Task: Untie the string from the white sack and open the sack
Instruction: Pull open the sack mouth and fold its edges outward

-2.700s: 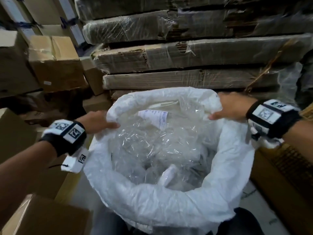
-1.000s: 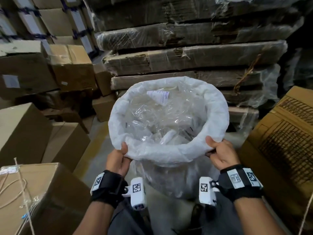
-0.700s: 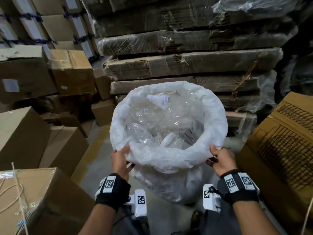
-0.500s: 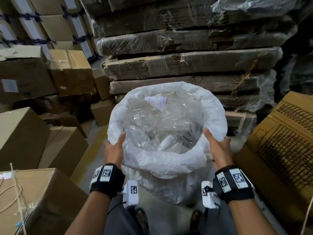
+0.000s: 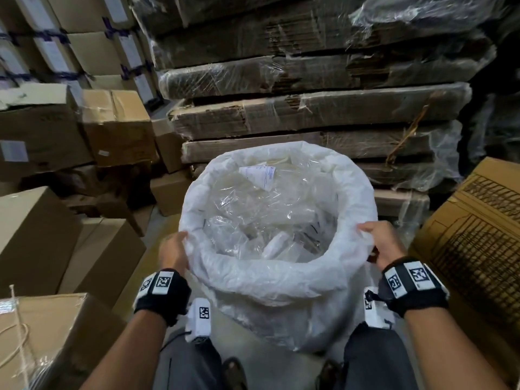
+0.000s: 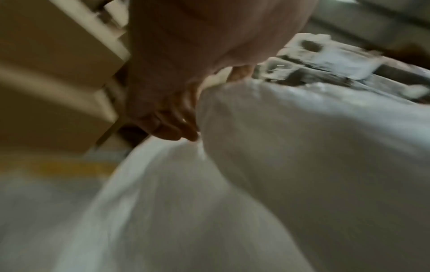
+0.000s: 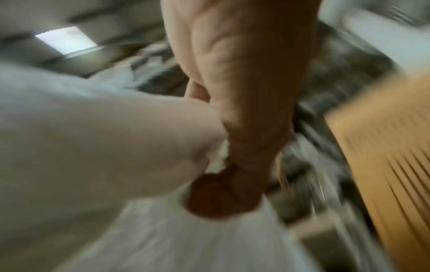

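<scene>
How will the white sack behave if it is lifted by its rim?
Probably floppy: the white sack wrinkles where the left hand and right hand hold its rolled rim. Likely light for its size, since mostly crumpled clear plastic shows inside.

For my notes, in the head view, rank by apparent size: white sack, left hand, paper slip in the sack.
1. white sack, by far largest.
2. left hand and paper slip look alike; the hand is nearer and partly hidden, so no ranking.

White sack [image 5: 275,288] (brown boxes [image 5: 36,240])
</scene>
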`<state>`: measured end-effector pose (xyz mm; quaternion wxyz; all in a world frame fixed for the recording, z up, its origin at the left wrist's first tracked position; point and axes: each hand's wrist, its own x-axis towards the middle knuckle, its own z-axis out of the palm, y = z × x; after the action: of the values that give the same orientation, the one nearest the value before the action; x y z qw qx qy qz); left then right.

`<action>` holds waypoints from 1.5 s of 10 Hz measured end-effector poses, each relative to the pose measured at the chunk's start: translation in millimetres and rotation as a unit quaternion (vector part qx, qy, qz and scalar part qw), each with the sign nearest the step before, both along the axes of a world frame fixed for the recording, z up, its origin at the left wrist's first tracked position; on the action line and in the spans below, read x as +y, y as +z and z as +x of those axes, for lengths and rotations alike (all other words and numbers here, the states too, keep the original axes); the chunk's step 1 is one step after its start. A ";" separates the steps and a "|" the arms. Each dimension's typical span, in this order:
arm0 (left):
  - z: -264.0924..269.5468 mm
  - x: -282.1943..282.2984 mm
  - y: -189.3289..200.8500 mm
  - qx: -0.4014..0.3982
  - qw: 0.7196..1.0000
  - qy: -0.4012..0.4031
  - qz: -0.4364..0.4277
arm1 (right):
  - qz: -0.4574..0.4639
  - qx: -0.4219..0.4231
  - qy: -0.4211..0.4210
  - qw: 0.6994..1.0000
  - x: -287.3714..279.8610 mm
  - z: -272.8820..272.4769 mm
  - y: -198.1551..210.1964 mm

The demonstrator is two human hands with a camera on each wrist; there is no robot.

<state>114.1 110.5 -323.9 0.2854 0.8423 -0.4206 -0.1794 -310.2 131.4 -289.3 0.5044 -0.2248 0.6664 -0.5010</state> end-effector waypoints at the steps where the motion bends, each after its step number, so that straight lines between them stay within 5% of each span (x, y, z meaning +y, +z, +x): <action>1: 2.1 -5.4 38.3 0.293 0.947 0.051 -0.122 | 0.010 0.282 0.010 0.959 -17.4 8.8 33.9; 2: -12.8 -24.6 57.1 0.132 0.990 -0.048 -0.015 | 0.005 0.432 0.075 0.899 -34.6 22.8 51.5; 3: -23.9 -41.5 59.1 0.036 0.996 -0.061 0.059 | 0.018 0.500 0.089 0.861 -58.8 26.2 40.5; 4: -30.8 -48.0 54.8 -0.015 0.997 -0.059 0.051 | 0.015 0.499 0.100 0.861 -68.2 27.0 26.5; 5: -25.9 -51.0 50.3 0.010 0.996 -0.078 0.041 | -0.025 0.437 0.101 0.894 -80.6 15.3 22.2; 6: -0.3 -53.0 41.7 0.221 0.973 -0.061 -0.003 | -0.073 0.230 0.089 0.966 -85.4 -20.3 31.3; 7: 3.8 -48.2 23.6 0.400 0.916 0.012 -0.012 | -0.041 0.027 0.072 0.996 -74.7 -59.9 14.1; 8: -11.3 -45.4 13.8 0.343 0.939 -0.005 0.016 | -0.001 0.242 0.086 0.966 -85.3 -59.4 -4.4; 9: -7.6 -54.1 29.4 0.166 0.984 -0.053 0.024 | -0.019 0.436 0.098 0.894 -103.0 -38.1 23.0; 10: -6.2 -60.5 40.9 0.130 0.989 -0.069 -0.019 | -0.071 0.497 0.074 0.861 -113.2 -17.4 51.5; 11: -14.6 -58.4 41.7 0.078 0.990 -0.116 0.005 | -0.055 0.486 0.132 0.862 -110.1 -6.1 45.5; 13: -22.8 -50.5 26.6 0.106 0.986 -0.126 0.016 | -0.085 0.333 0.130 0.930 -95.9 -9.6 3.1; 15: -9.3 -57.5 33.3 0.094 0.992 -0.043 0.069 | 0.021 0.352 0.126 0.927 -102.9 -7.0 6.6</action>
<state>104.8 53.0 -290.5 0.2569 0.8203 -0.4146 -0.2988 -317.2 28.5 -282.7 0.3014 -0.4582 0.7776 -0.3074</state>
